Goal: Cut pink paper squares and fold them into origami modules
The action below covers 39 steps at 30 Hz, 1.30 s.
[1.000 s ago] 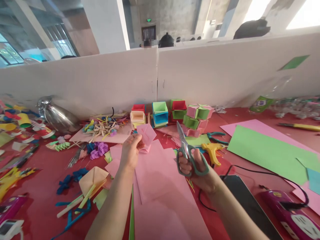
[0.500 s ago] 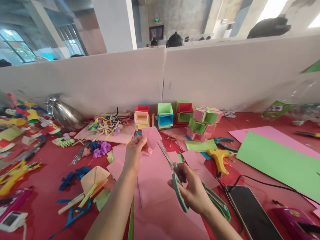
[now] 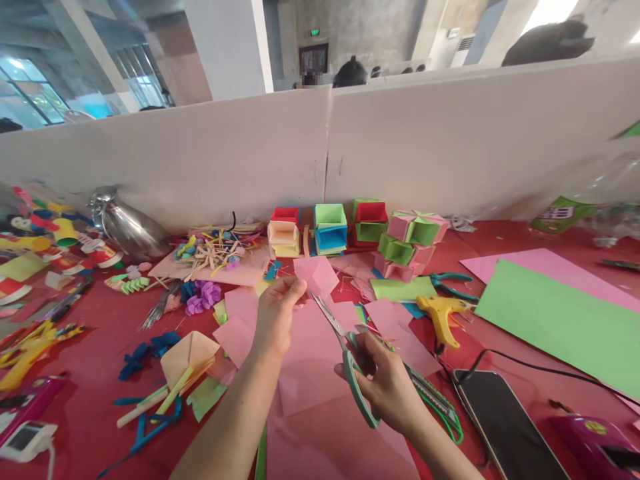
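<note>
Pinched between the thumb and fingers of my left hand [image 3: 280,310] is a folded piece of pink paper [image 3: 320,275], held up over the middle of the table. My right hand [image 3: 383,380] grips scissors [image 3: 334,319] by their grey-green handles. The blades point up and left, their tips at the lower edge of the folded paper; whether they touch it I cannot tell. Beneath both hands lie larger sheets of pink paper [image 3: 320,400]. A green-handled cutter [image 3: 433,397] rests beside my right hand, partly hidden by it.
Small coloured paper boxes [image 3: 330,230] stand by the white partition [image 3: 200,160]. To the right are a yellow glue gun [image 3: 443,317], pliers [image 3: 453,283], a green sheet [image 3: 560,327] and a phone [image 3: 510,423]. Paper scraps, purple flowers [image 3: 203,298] and a metal jug [image 3: 130,227] lie left.
The folded pink paper has moved right and turned in my left hand, which has also shifted slightly right. The scissor blades have drawn closer together near the paper.
</note>
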Each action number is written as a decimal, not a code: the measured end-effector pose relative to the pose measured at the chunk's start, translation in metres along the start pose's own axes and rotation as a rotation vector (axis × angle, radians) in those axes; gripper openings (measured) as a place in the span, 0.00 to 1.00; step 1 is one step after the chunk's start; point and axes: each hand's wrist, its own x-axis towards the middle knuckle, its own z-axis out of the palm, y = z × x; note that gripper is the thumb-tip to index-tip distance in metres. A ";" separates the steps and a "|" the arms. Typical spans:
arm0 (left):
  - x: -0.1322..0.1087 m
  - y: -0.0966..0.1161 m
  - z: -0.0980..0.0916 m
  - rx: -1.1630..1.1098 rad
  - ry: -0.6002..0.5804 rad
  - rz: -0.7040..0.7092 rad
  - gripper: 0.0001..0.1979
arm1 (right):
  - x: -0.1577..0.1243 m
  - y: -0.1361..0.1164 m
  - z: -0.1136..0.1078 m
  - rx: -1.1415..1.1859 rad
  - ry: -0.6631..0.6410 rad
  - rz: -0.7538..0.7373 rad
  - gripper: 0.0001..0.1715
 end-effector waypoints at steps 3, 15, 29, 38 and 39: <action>-0.003 0.000 0.001 0.016 -0.023 0.017 0.10 | -0.002 -0.002 0.002 0.057 -0.008 -0.015 0.12; -0.008 0.007 0.002 0.009 -0.042 0.061 0.10 | -0.004 -0.003 0.003 -0.004 0.093 -0.083 0.13; -0.011 0.007 0.005 0.026 -0.067 0.037 0.13 | -0.007 -0.006 0.005 0.225 -0.022 -0.043 0.15; -0.011 0.006 0.003 0.046 -0.076 0.055 0.11 | -0.007 -0.003 0.010 0.221 -0.036 -0.012 0.15; -0.011 0.006 0.003 0.045 -0.080 0.056 0.11 | -0.007 -0.002 0.011 0.218 -0.036 -0.006 0.15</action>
